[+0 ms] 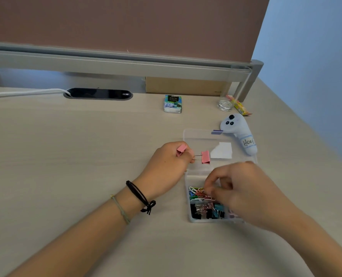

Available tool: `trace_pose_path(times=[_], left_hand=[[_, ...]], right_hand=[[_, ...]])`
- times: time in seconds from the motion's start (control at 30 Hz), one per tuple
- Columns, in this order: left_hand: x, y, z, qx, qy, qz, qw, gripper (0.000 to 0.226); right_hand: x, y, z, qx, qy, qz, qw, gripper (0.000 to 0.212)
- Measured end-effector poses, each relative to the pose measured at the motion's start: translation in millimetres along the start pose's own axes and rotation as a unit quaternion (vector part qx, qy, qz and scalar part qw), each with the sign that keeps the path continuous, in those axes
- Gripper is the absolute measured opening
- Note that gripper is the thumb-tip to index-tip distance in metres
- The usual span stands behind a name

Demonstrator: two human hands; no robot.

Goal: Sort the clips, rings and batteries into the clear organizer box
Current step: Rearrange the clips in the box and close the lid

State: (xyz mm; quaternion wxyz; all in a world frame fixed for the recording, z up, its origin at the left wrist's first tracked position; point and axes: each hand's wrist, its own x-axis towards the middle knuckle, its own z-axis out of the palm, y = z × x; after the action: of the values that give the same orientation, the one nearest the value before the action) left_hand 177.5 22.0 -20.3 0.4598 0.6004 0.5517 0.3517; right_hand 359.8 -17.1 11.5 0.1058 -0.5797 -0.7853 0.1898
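Observation:
The clear organizer box lies open on the desk, its lid folded away from me. My left hand holds two pink binder clips: one pinched by its wire handles over the lid, the other sticking up between the fingers. My right hand hovers over the box with curled, blurred fingers at the coloured paper clips; whether it holds one is unclear. Black, pink and teal binder clips fill the nearest compartment. No rings or batteries show.
A plush toy lies against the lid's far right. A tissue pack, a glass dish and a snack wrapper sit further back. A white label lies under the lid. A cable slot is far left.

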Motion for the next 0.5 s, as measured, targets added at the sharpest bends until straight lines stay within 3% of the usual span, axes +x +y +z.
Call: trace_pose_path(times=[0.07,0.13,0.2,0.3,0.5], left_hand=[[-1.7,1.6,-0.6,0.026,-0.005,0.011,1.000,0.030],[-3.9,3.1,0.1,0.050,0.002,0.021,0.999,0.028],[-6.0,4.1,2.7,0.063,0.003,0.028,0.998,0.025],[-8.4,4.1,5.8,0.075,-0.011,0.030,0.997,0.028],[-6.4,-0.3,-1.6,0.091,0.009,0.009,0.996,0.050]], right_hand=[[4.5,8.7,-10.8,0.044,0.095,0.007,0.995,0.012],[9.0,11.2,-16.1,0.051,0.134,-0.029,0.989,0.033],[14.1,9.6,-12.0,0.042,0.113,-0.079,0.990,0.035],[20.2,11.6,-6.5,0.002,0.107,-0.131,0.986,0.015],[15.7,24.5,-7.7,-0.024,0.059,-0.151,0.987,0.010]])
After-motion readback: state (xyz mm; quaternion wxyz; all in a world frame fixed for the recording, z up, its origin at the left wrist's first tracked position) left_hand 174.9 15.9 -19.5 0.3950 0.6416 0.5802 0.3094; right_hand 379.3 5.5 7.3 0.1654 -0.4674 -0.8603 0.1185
